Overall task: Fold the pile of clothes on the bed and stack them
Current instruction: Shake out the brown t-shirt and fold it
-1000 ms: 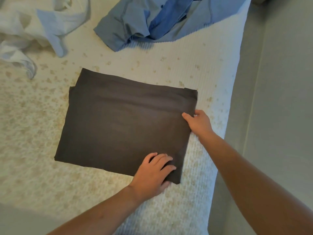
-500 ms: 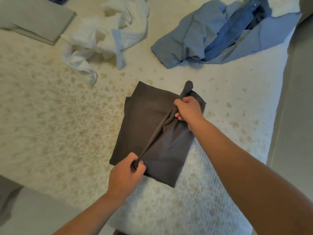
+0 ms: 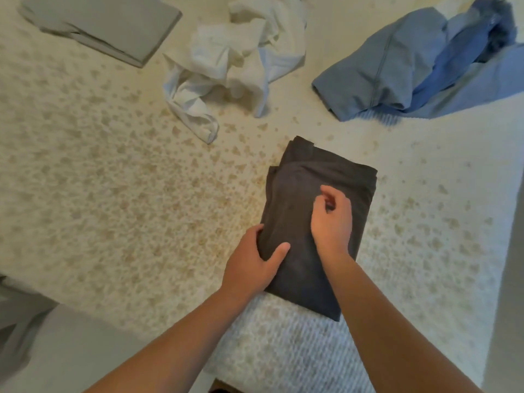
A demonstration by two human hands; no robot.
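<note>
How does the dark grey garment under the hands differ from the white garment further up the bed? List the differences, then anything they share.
1. The dark grey garment is folded into a neat rectangle; the white garment lies crumpled and unfolded.
2. The left hand grips the dark grey garment's edge, the right hand is over it; nothing touches the white garment.
Shared: both lie on the bed.

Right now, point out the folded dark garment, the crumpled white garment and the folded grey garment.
Folded dark garment [image 3: 295, 199]: head view, bare upper face.
Crumpled white garment [image 3: 226, 61]: head view, middle of the bunched cloth.
Folded grey garment [image 3: 113, 24]: head view, flat top face.
</note>
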